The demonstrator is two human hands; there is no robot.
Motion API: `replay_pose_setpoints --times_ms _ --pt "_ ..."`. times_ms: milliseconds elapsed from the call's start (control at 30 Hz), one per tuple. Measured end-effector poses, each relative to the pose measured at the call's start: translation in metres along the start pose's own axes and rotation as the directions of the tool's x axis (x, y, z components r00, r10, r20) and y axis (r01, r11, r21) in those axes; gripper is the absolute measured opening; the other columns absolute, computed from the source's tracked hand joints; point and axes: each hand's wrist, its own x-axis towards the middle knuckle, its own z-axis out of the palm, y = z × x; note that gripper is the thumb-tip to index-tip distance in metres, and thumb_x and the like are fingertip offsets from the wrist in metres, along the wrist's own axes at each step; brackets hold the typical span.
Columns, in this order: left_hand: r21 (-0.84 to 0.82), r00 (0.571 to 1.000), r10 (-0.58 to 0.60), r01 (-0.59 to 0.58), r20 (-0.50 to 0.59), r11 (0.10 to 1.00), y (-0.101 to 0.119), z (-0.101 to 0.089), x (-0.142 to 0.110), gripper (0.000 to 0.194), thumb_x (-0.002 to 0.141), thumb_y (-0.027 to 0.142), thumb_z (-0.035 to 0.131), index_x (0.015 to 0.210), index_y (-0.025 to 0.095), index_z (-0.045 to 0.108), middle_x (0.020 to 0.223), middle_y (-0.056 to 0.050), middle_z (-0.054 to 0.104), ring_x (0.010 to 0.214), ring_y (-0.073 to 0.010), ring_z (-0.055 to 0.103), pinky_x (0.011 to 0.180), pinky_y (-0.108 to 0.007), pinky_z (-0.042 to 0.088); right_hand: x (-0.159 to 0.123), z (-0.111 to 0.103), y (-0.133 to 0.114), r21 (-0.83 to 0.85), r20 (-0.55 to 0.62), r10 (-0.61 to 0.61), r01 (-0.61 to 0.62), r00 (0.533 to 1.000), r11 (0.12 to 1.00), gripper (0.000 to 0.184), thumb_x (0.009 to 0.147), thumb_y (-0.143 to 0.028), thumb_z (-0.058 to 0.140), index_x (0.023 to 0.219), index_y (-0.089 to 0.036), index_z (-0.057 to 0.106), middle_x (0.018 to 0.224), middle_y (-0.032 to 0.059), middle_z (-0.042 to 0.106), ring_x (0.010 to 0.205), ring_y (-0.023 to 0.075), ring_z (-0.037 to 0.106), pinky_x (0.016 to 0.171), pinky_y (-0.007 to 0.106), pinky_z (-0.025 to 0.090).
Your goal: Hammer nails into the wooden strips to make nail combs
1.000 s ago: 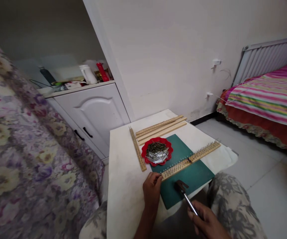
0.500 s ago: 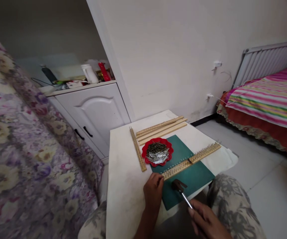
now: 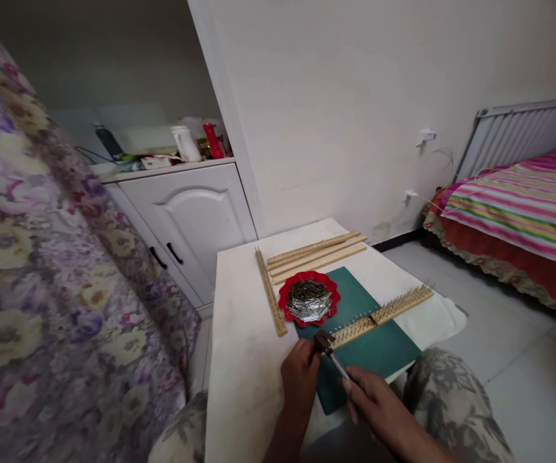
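A wooden strip studded with a row of nails (image 3: 382,314) lies slanted across a green cutting mat (image 3: 369,350) on a small white table (image 3: 243,360). My left hand (image 3: 301,378) is closed in a pinch at the strip's near end, holding it or a nail there. My right hand (image 3: 373,402) grips the metal handle of a small hammer (image 3: 328,350), whose dark head is down at the strip's near end, right by my left fingers.
A red dish of loose nails (image 3: 309,299) sits behind the mat. Several bare wooden strips (image 3: 316,256) lie at the table's far side, one more (image 3: 270,301) along the dish's left. Flowered fabric (image 3: 41,270) fills the left, a white cabinet (image 3: 186,225) behind, a striped bed (image 3: 519,206) right.
My right hand has swung the hammer left and forward, from above the mat's near edge to the strip's near end. My left hand stays put; the view shifted slightly.
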Motion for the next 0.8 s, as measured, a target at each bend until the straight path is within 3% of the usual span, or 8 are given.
replay_pose_setpoints --times_ms 400,633,800 --pt "-0.062 1.0 0.015 -0.015 -0.001 0.998 -0.001 0.0 0.0 0.016 0.08 0.018 0.045 0.071 0.019 0.059 0.072 0.001 0.056 0.07 -0.0128 0.054 0.064 -0.022 0.038 -0.008 -0.005 -0.003 -0.021 0.006 0.023 -0.023 1.0 1.0 0.035 0.088 -0.051 0.034 0.069 -0.023 0.043 0.047 -0.0087 0.045 0.034 0.0083 0.038 0.034 0.018 0.027" --pt "-0.127 0.999 0.029 -0.031 -0.018 0.991 -0.003 -0.004 -0.002 0.014 0.08 0.021 0.05 0.079 0.019 0.063 0.081 -0.003 0.061 0.077 -0.0161 0.058 0.069 -0.025 0.045 -0.032 -0.007 0.029 0.074 0.031 0.121 -0.123 0.992 0.99 0.042 0.081 -0.062 0.038 0.069 -0.023 0.046 0.047 -0.0086 0.04 0.037 0.0087 0.032 0.035 0.02 0.022" --pt "-0.072 0.999 0.043 -0.043 -0.006 0.996 -0.007 -0.012 -0.005 0.013 0.081 0.021 0.049 0.081 0.019 0.062 0.082 -0.004 0.061 0.078 -0.0161 0.059 0.069 -0.025 0.046 -0.037 -0.004 0.049 0.121 -0.001 0.142 -0.141 0.99 0.983 0.045 0.075 -0.066 0.045 0.067 -0.022 0.05 0.054 -0.0069 0.039 0.049 0.0111 0.04 0.045 0.021 0.033"
